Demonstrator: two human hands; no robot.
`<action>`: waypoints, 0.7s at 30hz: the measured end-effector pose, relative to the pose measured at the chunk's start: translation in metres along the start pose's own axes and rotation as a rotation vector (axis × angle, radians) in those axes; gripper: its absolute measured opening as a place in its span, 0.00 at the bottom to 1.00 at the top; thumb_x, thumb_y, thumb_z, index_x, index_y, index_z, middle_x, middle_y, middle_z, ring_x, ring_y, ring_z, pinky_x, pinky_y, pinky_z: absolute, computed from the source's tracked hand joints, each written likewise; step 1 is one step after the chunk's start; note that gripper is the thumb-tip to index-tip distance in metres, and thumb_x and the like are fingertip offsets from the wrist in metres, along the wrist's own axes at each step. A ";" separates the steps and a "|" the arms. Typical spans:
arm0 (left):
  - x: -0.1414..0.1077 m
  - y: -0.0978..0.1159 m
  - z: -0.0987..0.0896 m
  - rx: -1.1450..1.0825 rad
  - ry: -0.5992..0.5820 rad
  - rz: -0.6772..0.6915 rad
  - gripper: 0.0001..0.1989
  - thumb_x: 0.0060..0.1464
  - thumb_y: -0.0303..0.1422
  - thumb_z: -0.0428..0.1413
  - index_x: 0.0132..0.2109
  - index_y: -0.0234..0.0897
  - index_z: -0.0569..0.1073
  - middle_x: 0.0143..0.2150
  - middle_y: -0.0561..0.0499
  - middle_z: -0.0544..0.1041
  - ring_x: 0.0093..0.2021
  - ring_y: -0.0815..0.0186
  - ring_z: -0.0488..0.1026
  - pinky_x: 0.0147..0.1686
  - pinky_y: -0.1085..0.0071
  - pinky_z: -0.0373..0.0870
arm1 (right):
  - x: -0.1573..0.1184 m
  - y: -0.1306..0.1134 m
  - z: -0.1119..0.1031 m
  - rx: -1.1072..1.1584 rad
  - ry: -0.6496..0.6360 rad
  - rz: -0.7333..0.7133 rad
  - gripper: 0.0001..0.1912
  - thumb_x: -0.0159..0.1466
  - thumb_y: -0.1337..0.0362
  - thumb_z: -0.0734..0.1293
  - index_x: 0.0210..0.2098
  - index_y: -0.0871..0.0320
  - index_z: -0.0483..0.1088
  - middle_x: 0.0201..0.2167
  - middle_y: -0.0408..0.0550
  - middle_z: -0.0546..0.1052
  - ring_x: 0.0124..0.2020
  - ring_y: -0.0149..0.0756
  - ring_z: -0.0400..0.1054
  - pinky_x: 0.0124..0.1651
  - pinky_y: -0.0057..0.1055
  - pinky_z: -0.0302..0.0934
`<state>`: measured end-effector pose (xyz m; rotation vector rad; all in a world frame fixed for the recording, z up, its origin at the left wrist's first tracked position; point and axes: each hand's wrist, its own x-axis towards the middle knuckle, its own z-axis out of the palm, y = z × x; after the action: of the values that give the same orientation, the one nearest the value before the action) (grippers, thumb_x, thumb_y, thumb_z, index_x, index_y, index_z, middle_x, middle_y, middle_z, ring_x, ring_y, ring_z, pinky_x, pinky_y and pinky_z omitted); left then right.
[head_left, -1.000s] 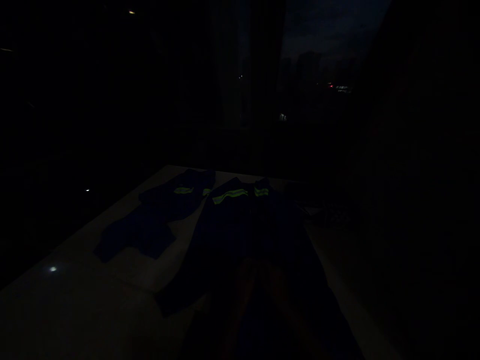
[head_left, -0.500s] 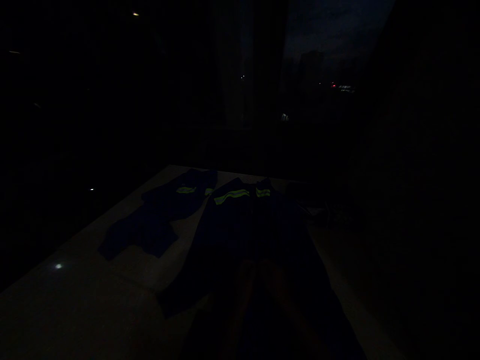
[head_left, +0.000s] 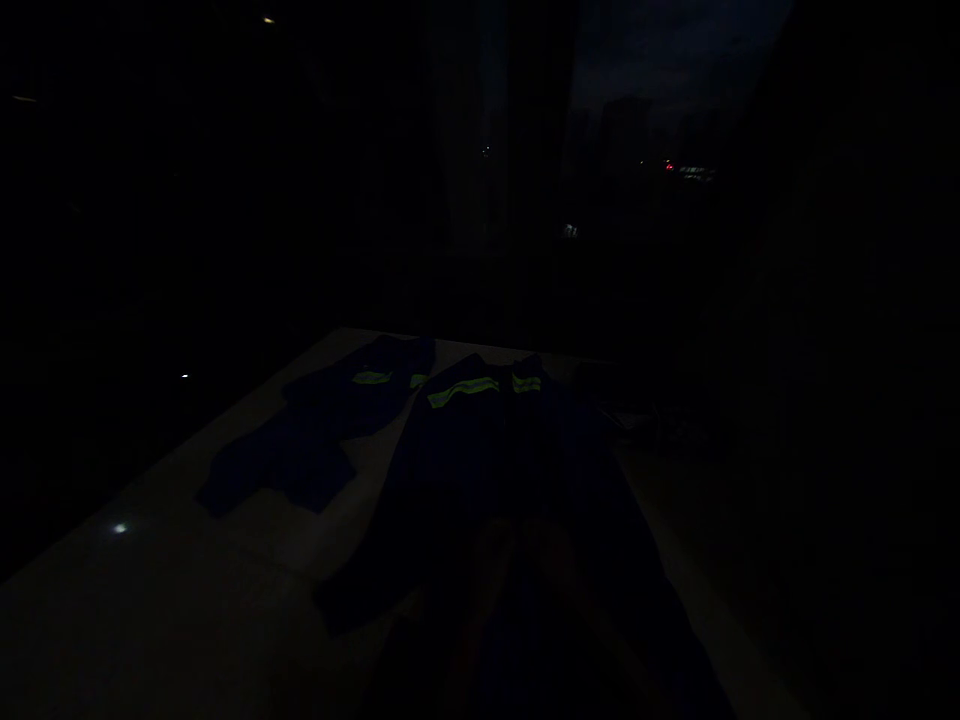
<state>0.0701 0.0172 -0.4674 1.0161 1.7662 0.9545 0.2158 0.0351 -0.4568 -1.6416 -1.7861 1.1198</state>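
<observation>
Lying spread on the desk (head_left: pixel 187 590), a dark-blue garment (head_left: pixel 454 450) extends beneath the left grip (head_left: pixel 493 550) and right grip (head_left: pixel 551 555), which sit close together over its middle — yellow-green stripes (head_left: pixel 465 391) on the far side of them. Too dark to determine whether either grip is clenched or released. Second blue garment (head_left: pixel 277 460) lies leftward, well apart from both.

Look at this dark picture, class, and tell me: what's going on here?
A person has the left hand and right hand close together over a blue garment with yellow-green bands, spread on a pale table. More blue clothing, similarly banded, lies to the left. It is too dark to tell whether the fingers hold the cloth.
</observation>
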 end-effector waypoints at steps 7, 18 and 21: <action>-0.004 0.011 -0.007 0.086 -0.132 0.001 0.19 0.49 0.40 0.55 0.44 0.34 0.80 0.50 0.41 0.82 0.53 0.54 0.78 0.54 0.60 0.72 | 0.006 -0.009 -0.016 -0.197 -0.120 -0.157 0.16 0.63 0.56 0.60 0.32 0.55 0.78 0.30 0.50 0.80 0.30 0.34 0.70 0.35 0.29 0.56; -0.008 0.014 -0.014 0.222 -0.088 -0.004 0.15 0.54 0.38 0.52 0.42 0.39 0.80 0.47 0.44 0.83 0.51 0.56 0.78 0.53 0.61 0.72 | 0.000 0.003 0.003 0.336 0.023 0.107 0.19 0.57 0.49 0.62 0.28 0.56 0.76 0.33 0.51 0.81 0.37 0.41 0.75 0.43 0.36 0.67; -0.009 0.012 -0.009 0.303 -0.113 0.020 0.17 0.57 0.38 0.49 0.44 0.37 0.80 0.48 0.41 0.82 0.51 0.56 0.78 0.54 0.61 0.71 | 0.004 0.011 0.009 0.433 -0.005 0.245 0.18 0.54 0.50 0.63 0.28 0.57 0.77 0.33 0.52 0.82 0.36 0.43 0.77 0.40 0.37 0.69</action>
<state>0.0672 0.0114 -0.4512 1.2534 1.8428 0.6384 0.2145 0.0362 -0.4713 -1.6092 -1.2482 1.4958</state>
